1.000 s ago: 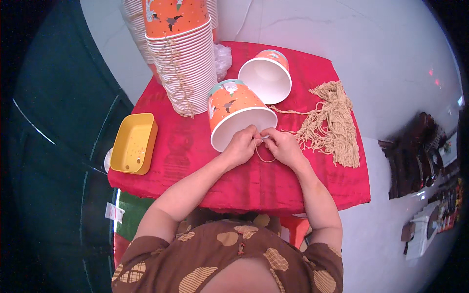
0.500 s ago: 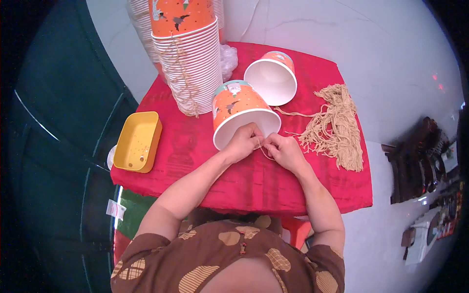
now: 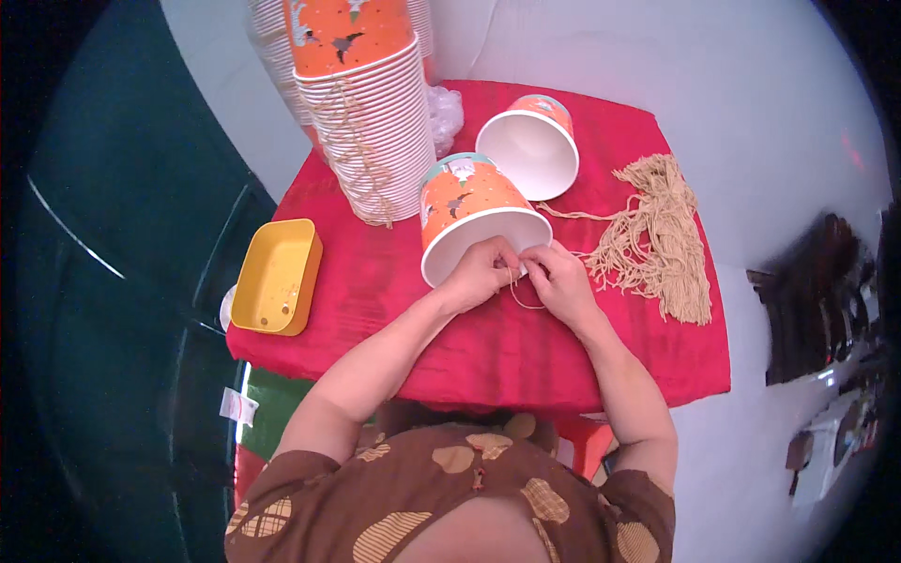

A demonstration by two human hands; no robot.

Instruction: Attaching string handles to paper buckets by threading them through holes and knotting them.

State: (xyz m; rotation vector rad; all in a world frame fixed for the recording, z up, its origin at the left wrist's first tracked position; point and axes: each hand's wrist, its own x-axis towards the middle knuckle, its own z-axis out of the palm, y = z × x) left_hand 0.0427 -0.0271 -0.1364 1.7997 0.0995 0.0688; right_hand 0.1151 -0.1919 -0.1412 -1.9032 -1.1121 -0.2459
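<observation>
An orange paper bucket [image 3: 472,199] with a white inside lies on its side, its mouth toward me. Both my hands are together at the bucket's near rim, fingers pinched round a thin tan cord [image 3: 519,298]. My left hand [image 3: 483,272] grips the cord just in front of the mouth. My right hand [image 3: 560,283] pinches it close beside, at the rim's right side. A loop of the cord hangs below the fingers. Where exactly the cord meets the rim is hidden by my fingers.
A second paper bucket [image 3: 533,150] lies behind. Tall stacked buckets [image 3: 375,141] with cord along their rims stand at the back left, beside a clear plastic bag [image 3: 446,117]. A yellow tray [image 3: 305,277] sits left, a bundle of tan cords [image 3: 671,249] right, on the red tablecloth [image 3: 469,366].
The whole view has shifted slightly, moving the scene to the right. My hands stay at the bucket's rim, still pinching the cord, with its loop hanging a little more plainly.
</observation>
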